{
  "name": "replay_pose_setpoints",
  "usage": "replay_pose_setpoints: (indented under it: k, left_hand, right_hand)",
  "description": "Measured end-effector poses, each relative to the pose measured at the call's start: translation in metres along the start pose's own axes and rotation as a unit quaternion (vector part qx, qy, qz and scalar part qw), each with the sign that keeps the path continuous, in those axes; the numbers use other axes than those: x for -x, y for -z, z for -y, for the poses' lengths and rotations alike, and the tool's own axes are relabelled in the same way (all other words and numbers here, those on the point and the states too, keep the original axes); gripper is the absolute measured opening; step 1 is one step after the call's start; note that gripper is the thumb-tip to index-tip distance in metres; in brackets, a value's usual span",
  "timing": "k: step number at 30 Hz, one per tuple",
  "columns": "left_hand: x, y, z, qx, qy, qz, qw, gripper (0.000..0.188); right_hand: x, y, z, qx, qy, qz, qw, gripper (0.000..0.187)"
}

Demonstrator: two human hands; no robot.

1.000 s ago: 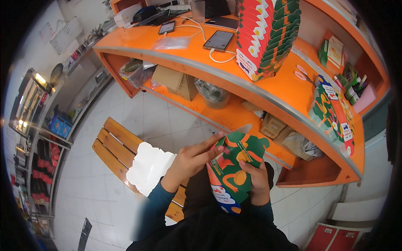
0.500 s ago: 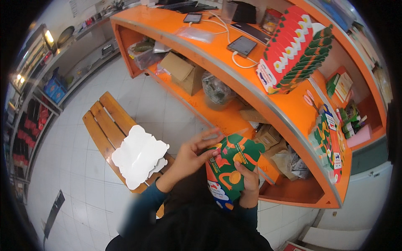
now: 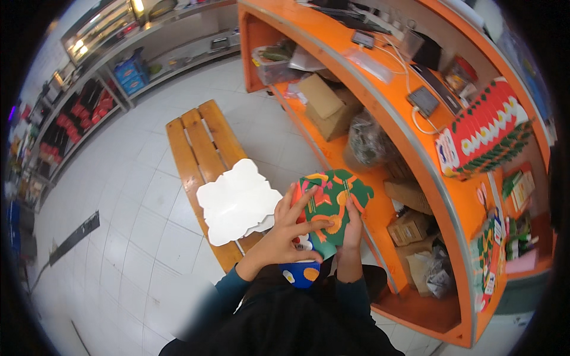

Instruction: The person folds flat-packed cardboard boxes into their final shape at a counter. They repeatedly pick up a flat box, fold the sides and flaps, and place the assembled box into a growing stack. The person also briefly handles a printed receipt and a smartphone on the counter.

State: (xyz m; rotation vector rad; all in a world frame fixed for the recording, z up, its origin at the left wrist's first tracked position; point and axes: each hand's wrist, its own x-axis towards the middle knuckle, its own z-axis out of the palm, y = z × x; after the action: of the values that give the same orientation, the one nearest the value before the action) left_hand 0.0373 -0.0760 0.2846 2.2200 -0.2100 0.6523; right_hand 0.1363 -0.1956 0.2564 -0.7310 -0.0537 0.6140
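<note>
Above my lap I hold a printed cardboard box blank, mostly green with orange, red and blue patterns and partly folded. My left hand is on its left side, fingers stretched across the printed face and thumb at a lower flap. My right hand grips the right side, thumb up along the printed face and its other fingers largely hidden behind. Just left of my left hand, a small stack of white scalloped cardboard blanks lies on a slatted wooden bench.
To the right curves an orange counter with shelves of cardboard boxes and bags. On it stand a row of nested red-and-green printed boxes, a phone with a cable, and more printed blanks. Metal shelving lines the far left.
My left hand has moved from the blank's upper edge down over its face and lower flap. The blank's lower blue part is now bent. The view has shifted, so the surroundings sit farther right.
</note>
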Motion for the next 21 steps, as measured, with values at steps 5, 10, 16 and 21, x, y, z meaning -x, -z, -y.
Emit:
replay_pose_setpoints:
  k: [5,10,16,21]
  left_hand:
    - [0.026,0.028,0.015,-0.059,0.041,-0.102,0.992,0.038]
    - [0.043,0.049,0.019,-0.067,0.050,-0.222,0.972,0.024]
    - [0.064,0.057,0.023,0.007,0.092,-0.284,0.954,0.027]
    - [0.074,0.055,0.027,-0.017,0.020,-0.259,0.966,0.020]
  right_hand:
    - [-0.007,-0.046,-0.037,-0.022,-0.092,0.069,0.993,0.033]
    - [-0.001,-0.069,-0.050,0.105,-0.180,0.122,0.970,0.035]
    - [0.002,-0.080,-0.056,0.142,-0.227,0.156,0.951,0.042]
    - [0.008,-0.066,-0.064,0.094,-0.167,0.202,0.960,0.047]
